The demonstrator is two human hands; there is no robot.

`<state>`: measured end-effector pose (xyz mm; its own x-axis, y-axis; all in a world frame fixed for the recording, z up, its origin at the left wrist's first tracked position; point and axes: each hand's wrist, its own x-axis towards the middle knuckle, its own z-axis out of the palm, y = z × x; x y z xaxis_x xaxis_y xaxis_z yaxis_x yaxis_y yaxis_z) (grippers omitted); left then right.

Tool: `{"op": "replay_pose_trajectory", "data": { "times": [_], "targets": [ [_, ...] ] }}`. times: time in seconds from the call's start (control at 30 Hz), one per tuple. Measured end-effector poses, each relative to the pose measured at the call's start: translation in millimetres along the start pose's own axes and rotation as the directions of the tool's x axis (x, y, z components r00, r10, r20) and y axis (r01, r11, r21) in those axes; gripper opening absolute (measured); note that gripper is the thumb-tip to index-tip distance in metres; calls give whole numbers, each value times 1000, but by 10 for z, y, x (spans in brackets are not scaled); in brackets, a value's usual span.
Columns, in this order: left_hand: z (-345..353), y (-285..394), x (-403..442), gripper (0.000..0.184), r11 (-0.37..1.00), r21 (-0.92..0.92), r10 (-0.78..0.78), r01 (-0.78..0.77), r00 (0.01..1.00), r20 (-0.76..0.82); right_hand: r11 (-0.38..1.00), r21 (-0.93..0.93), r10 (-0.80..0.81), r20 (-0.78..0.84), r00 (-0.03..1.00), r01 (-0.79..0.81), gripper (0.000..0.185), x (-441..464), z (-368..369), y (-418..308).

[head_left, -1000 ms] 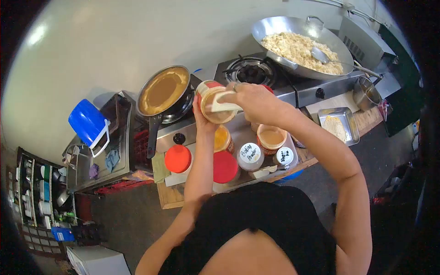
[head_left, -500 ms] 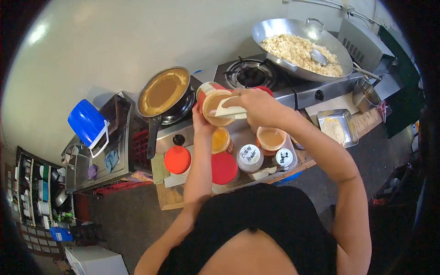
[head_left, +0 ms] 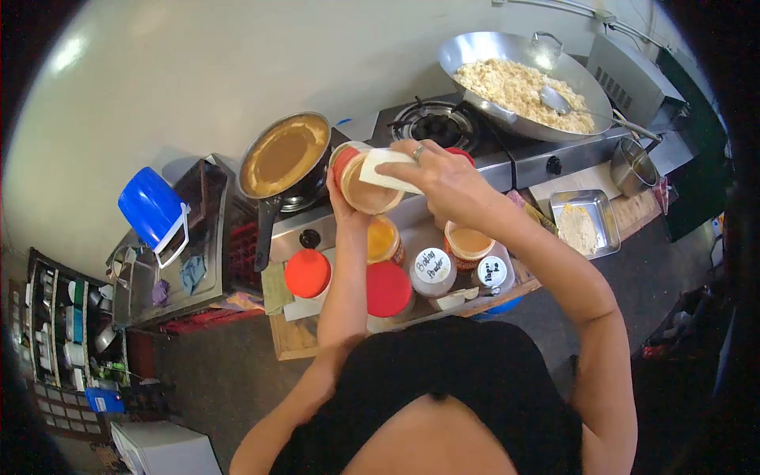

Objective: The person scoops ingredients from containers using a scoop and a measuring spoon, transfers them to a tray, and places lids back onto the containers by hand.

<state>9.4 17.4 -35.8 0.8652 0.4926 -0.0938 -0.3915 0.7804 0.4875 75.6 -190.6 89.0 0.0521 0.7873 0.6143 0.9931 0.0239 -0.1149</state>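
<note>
My left hand (head_left: 342,204) is wrapped round a jar (head_left: 368,199) of light brown powder, which leans with its mouth toward me. Between the fingers of my right hand (head_left: 453,180) is a white scoop (head_left: 378,169), its edge at the upper rim of the jar. How much of the scoop lies inside cannot be made out. Below the hands stand an open jar of yellow powder (head_left: 381,239), a red-lidded jar (head_left: 388,290), a white-lidded jar marked baking powder (head_left: 432,267), a small jar (head_left: 492,271) with a white label and an open jar of tan powder (head_left: 469,239).
A pan of brown batter-like mix (head_left: 285,154) sits on the left burner, its handle pointing toward me. On the right, a wide wok (head_left: 507,119) holds pale crumbly food and a ladle (head_left: 554,99). A metal tray (head_left: 608,226) with flour-like powder lies at the counter's right.
My right hand has turned and lifted slightly, bringing the scoop up from the jar's mouth to its upper rim. The jar has shifted slightly left in my left hand.
</note>
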Motion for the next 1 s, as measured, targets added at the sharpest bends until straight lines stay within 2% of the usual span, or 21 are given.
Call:
{"op": "replay_pose_trajectory", "data": {
  "times": [0.1,0.13,0.23,0.33,0.43,0.47,0.57,0.7,0.83,0.87,0.97,1.0],
  "targets": [
    [-82,20,68,71,996,74,-41,41,999,-4,996,81,31,163,986,-44,62,-63,185,-25],
    [-53,24,39,71,998,34,-57,55,997,52,993,85,60,223,973,-80,63,-73,175,-31],
    [83,41,-92,70,988,8,-153,153,987,55,995,42,70,308,949,-87,66,-117,135,49],
    [93,35,-45,73,991,49,-125,125,992,-6,999,-23,46,366,929,-40,70,-54,24,101],
    [80,28,-2,74,989,-39,-140,140,990,12,998,53,-28,100,995,23,46,12,-57,84],
    [67,15,-7,74,992,-27,-124,124,992,-1,998,54,-30,51,998,27,47,10,-33,56],
    [-53,-24,59,73,999,29,-47,45,997,65,998,66,-9,154,988,-2,62,-105,218,94],
    [-71,30,65,59,992,-50,-123,119,988,-98,998,61,-4,333,943,-18,60,-114,55,48],
    [-46,97,64,56,995,13,-91,95,979,-182,994,96,15,298,955,-45,60,-207,17,98],
    [-194,95,121,59,994,21,-104,106,991,-78,991,119,32,268,963,-66,60,-201,13,88],
    [136,-24,-91,65,998,28,56,-52,982,-181,970,165,133,266,955,-181,57,-166,55,29],
    [98,-49,-78,69,998,-33,50,-55,987,-156,959,168,176,278,944,-228,56,-148,61,25]
  ]
}}
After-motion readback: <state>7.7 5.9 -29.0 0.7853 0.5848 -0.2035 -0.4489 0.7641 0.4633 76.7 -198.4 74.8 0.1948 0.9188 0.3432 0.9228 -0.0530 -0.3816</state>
